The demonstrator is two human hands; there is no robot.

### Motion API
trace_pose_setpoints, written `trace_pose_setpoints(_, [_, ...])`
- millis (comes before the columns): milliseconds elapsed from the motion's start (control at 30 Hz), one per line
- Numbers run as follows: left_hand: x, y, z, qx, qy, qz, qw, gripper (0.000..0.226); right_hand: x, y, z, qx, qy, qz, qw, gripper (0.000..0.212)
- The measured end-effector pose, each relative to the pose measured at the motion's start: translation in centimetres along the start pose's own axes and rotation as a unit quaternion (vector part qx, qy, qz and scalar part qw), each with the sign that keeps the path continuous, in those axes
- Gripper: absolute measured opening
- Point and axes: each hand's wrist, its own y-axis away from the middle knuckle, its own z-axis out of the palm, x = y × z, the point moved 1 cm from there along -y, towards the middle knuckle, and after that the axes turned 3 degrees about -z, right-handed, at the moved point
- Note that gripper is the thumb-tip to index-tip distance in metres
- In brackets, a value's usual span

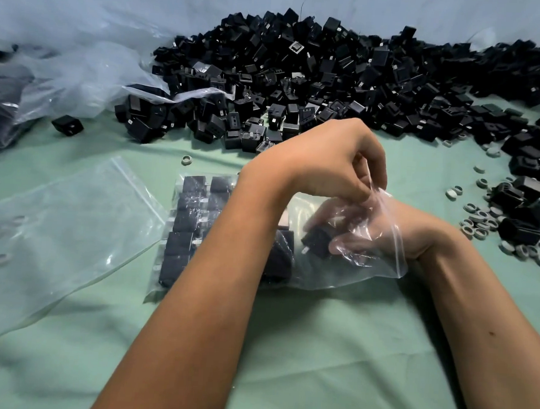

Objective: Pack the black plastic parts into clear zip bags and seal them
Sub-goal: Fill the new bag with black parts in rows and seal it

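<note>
Both forearms cross above the green counter (317, 347). The zip bag (337, 267) lies flat with its long axis running left to right, mouth toward the right. The mouth's upper lip is pinched and lifted by the left hand (324, 163), fingers together on the film. The right hand (370, 231) is inserted through the mouth, its fingers clamped on one black part (318, 241). Rows of packed parts (193, 219) fill the closed left end, so the held part is judged to go leftward beside them. The loose pile (300, 80) is well apart behind.
</note>
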Motion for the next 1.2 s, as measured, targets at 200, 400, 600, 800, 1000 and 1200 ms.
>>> trace_pose_setpoints(200, [-3.5, 2.2, -3.6, 0.093, 0.058, -0.06, 0.992, 0.019, 0.5, 0.4, -0.3, -0.017, -0.091, 0.06, 0.994, 0.043])
trace_pose_setpoints(400, [-8.2, 4.1, -5.3, 0.187, 0.058, -0.146, 0.97, 0.01, 0.2, 0.2, -0.3, -0.062, -0.042, 0.064, 0.995, 0.024])
trace_pose_setpoints(600, [-9.7, 4.1, -5.0, 0.173, 0.038, -0.177, 0.968, 0.01, 0.6, 0.0, -0.1, -0.059, -0.067, 0.09, 0.992, 0.03])
trace_pose_setpoints(800, [-10.3, 3.5, -3.6, 0.129, 0.019, -0.216, 0.968, 0.001, 0.5, -0.2, 0.3, -0.066, -0.043, 0.081, 0.994, 0.024])
trace_pose_setpoints(1000, [-10.8, 3.5, -3.3, 0.113, 0.041, -0.244, 0.962, 0.01, 1.2, 0.5, -1.1, 0.028, -0.094, 0.084, 0.992, 0.016])
trace_pose_setpoints(1200, [-10.4, 3.3, -3.3, 0.136, -0.025, -0.254, 0.957, 0.012, 3.1, 0.6, -2.7, 0.343, -0.126, 0.146, 0.92, 0.011])
